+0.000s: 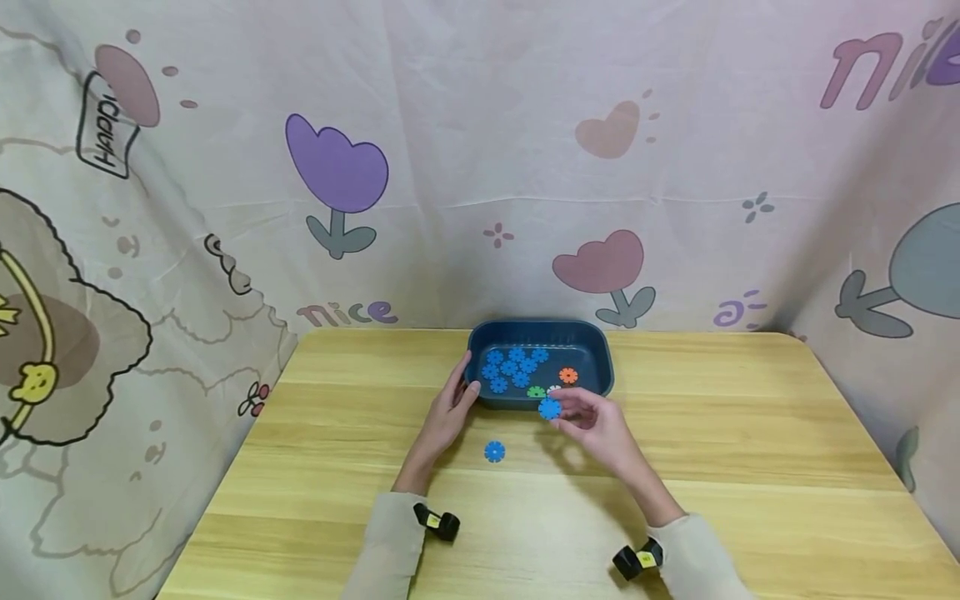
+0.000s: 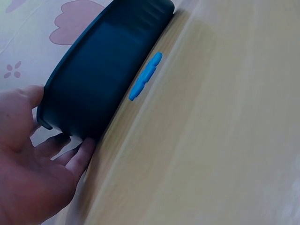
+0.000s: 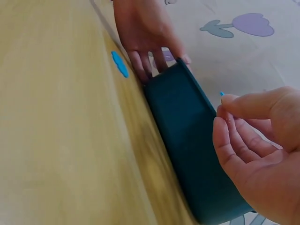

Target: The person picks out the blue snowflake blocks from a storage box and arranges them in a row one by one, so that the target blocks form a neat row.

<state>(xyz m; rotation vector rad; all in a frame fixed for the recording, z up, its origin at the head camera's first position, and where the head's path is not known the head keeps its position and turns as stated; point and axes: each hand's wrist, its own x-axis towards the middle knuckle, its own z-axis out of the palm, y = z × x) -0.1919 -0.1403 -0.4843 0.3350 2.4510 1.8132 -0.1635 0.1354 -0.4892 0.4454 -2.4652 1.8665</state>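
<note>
A dark blue plastic basin (image 1: 600,333) stands on the table and holds several blue snowflake discs (image 1: 517,356), plus an orange disc (image 1: 568,376), a green disc (image 1: 536,392) and a white disc (image 1: 553,389). My left hand (image 1: 447,410) holds the basin at its near left corner, thumb by the rim and fingers against the end wall. Between thumb and fingertips, my right hand (image 1: 600,425) pinches a blue snowflake disc (image 1: 550,408) just above the basin's near rim. In the right wrist view only a sliver of that disc shows. Another blue disc (image 1: 494,452) lies on the table before the basin.
The wooden table (image 1: 720,417) reaches back to a printed cloth (image 1: 465,167), and the basin stands near that far edge. A black wrist camera (image 1: 438,522) is on the left wrist, another black camera (image 1: 637,560) on the right.
</note>
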